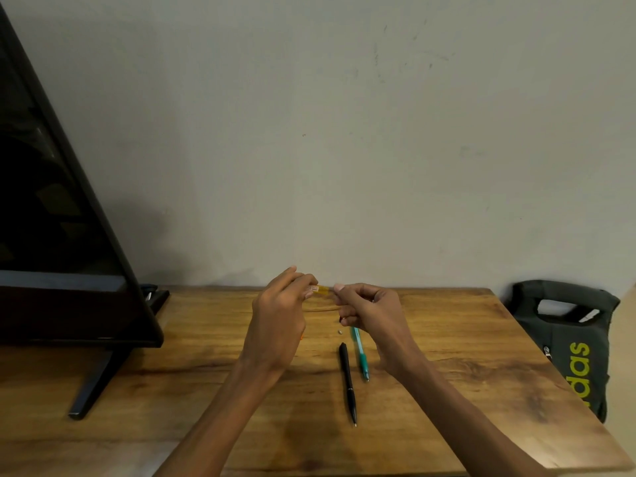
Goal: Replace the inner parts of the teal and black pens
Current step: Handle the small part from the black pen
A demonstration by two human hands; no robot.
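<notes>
Both hands are raised over the far middle of the wooden table [447, 339], close together, their fingertips nearly meeting around a small yellow piece [322, 289]. The left hand [278, 318] pinches the piece's left end between thumb and fingers; a white label with small print shows just by its fingertips. The right hand [370, 313] has its fingers curled, thumb and forefinger closed at the piece's right end; whether they actually grip it or something thinner coming out of it cannot be told, as the fingers hide that spot. A bit of orange [301, 337] peeks out under the left hand's heel, too little to say what it is. Below the right hand, at about 6 o'clock from it, the teal pen [359, 354] lies on the table, its upper end hidden beneath the curled fingers, its tip pointing toward the near edge. Just beside it, at its 8 o'clock, lies the black pen [348, 382], nearly parallel, tip also toward the near edge; the two are close but apart. A tiny pale bit [340, 332] sits on the wood at 12 o'clock from the black pen's top, between the hands. A dark screen [62, 235] on a stand fills the table's 9 o'clock side. Off the table's edge at 3 o'clock stands a dark bag [571, 342] with yellow-green lettering. A plain wall [344, 132] rises behind.
</notes>
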